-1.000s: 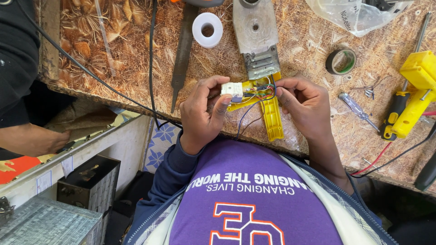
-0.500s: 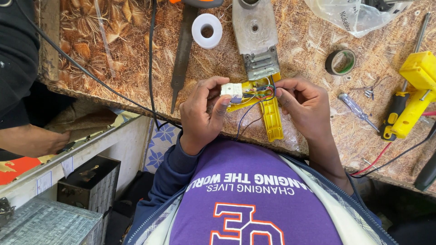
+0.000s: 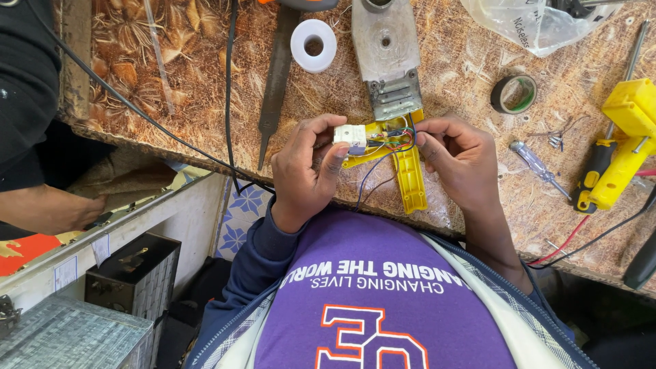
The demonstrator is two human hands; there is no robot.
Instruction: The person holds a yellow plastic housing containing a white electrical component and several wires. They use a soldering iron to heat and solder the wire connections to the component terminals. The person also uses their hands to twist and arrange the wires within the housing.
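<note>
A: What does the left hand (image 3: 304, 171) hold?

B: It is closed on a small white block (image 3: 350, 137), with thumb and fingers pinched around it. Thin coloured wires (image 3: 389, 140) go from the block to the right.

A: And the right hand (image 3: 459, 158)?

B: Its fingertips are pressed together on the wires, just beside the yellow plastic casing (image 3: 410, 179). The casing lies on the workbench (image 3: 171, 82), near the front edge, between both hands.

A: What is around?

B: Far from the hands there is a grey metal plate (image 3: 387, 48), touching the casing's far end. To its left lie a white tape roll (image 3: 313, 46) and a flat file (image 3: 277, 78). On the right are a dark tape roll (image 3: 513, 94), a small screwdriver (image 3: 540, 169) and a yellow tool (image 3: 618, 150).
</note>
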